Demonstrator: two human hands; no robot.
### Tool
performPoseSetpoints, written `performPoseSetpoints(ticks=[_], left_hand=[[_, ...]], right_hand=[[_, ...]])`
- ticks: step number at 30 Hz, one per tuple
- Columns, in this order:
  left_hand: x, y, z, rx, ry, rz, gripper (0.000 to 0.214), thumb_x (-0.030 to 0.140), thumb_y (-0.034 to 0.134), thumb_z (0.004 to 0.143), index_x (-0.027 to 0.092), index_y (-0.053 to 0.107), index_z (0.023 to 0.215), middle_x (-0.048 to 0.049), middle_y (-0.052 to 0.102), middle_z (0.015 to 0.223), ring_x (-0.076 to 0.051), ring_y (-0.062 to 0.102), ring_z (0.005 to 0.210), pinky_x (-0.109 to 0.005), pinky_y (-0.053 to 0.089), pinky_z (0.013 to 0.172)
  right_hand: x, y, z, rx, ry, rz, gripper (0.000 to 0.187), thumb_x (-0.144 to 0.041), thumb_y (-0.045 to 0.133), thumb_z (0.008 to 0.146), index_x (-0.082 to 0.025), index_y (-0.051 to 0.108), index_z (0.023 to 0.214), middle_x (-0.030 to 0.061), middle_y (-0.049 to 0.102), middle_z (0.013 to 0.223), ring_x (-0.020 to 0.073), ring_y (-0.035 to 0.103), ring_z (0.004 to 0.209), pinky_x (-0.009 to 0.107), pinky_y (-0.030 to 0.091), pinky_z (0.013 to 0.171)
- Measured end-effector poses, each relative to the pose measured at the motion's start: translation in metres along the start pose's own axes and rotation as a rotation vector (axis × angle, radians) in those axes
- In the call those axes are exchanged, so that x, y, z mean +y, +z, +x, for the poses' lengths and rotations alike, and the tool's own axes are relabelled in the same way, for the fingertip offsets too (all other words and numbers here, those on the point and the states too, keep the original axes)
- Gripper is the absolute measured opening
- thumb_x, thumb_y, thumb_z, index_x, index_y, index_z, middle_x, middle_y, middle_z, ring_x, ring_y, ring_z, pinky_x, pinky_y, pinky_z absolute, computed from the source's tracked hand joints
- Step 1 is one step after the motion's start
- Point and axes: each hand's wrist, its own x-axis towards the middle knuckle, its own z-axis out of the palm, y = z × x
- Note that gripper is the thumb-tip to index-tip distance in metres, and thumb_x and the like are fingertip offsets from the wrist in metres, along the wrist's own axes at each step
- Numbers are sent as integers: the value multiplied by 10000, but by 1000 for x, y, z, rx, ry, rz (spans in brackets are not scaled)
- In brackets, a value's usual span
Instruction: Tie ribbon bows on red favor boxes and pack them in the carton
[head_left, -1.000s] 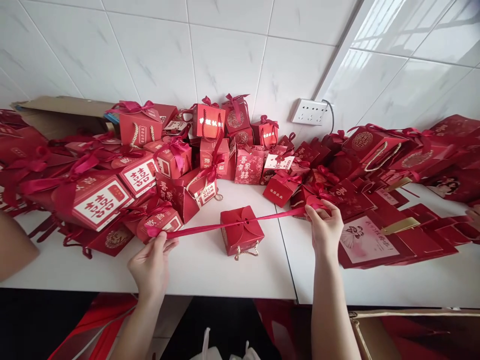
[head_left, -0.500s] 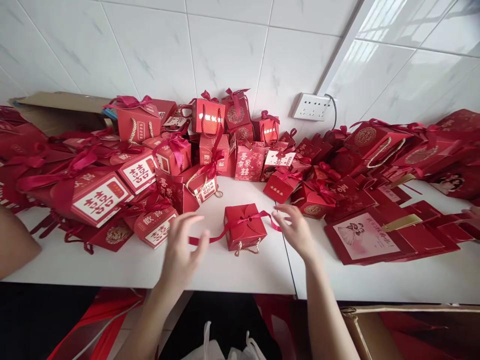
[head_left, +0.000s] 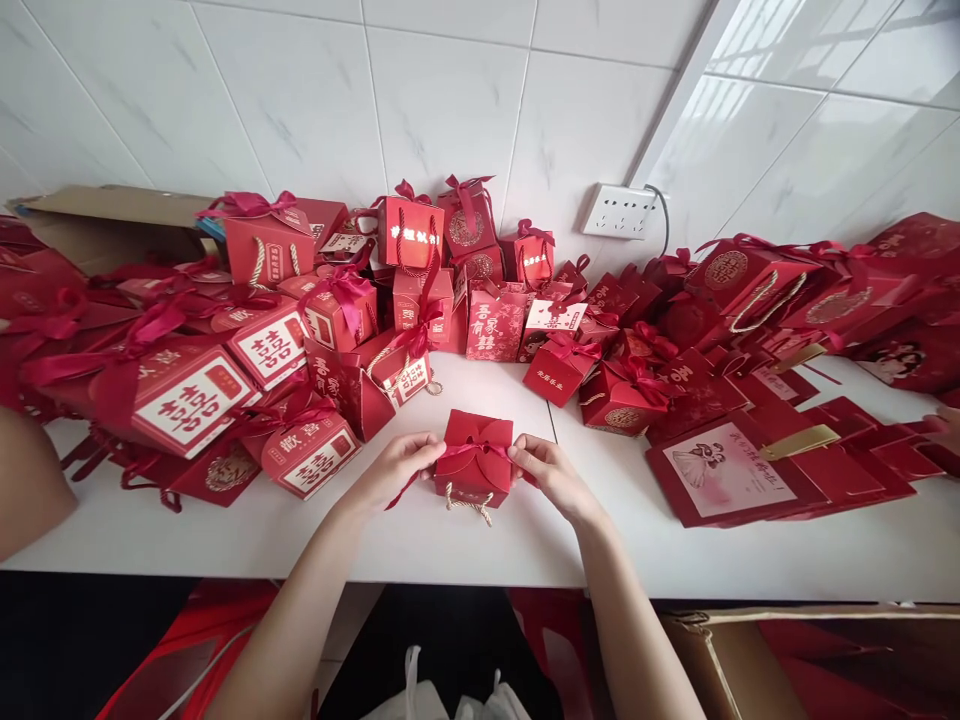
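A small red gift box [head_left: 474, 474] with a gold cord handle [head_left: 469, 503] stands on the white table in front of me. Across its closed top runs a dark red ribbon [head_left: 475, 450], held out to both sides. My left hand [head_left: 401, 468] pinches the ribbon at the box's left edge, with a loose tail hanging below the fingers. On the other side, my right hand [head_left: 553, 475] pinches the ribbon between thumb and forefinger, close to the box's right edge.
Ribboned red boxes [head_left: 199, 395] pile up at the left and along the tiled wall. Flat red boxes with a couple picture [head_left: 727, 470] lie at right. A power strip [head_left: 621, 212] is by the wall. People's arms show at both edges; a cardboard box [head_left: 817, 655] stands below right.
Both hands have moved in toward the box and closed on the ribbon. The ribbon, loosely spread before, is now drawn across the top. The box has shifted slightly left.
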Motion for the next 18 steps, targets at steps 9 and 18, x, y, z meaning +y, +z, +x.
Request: performPoseSetpoints(ticks=[9, 18], left_hand=[[-11, -9, 7, -98, -44, -55, 429, 504, 643, 713, 193, 374, 591, 88, 302, 482, -55, 237, 431, -223, 284, 484], [-17, -16, 11, -112, -26, 18, 400, 505, 609, 742, 189, 422, 584, 29, 412, 575, -94, 348, 509, -240, 331, 513]], right_hand=[[16, -8, -1, 62, 24, 106, 445, -568, 713, 671, -190, 482, 633, -53, 490, 502, 94, 394, 495, 248, 273, 521], [13, -17, 2, -15, 51, 14, 432, -564, 721, 668, -173, 537, 654, -36, 528, 533, 89, 423, 494, 233, 271, 493]])
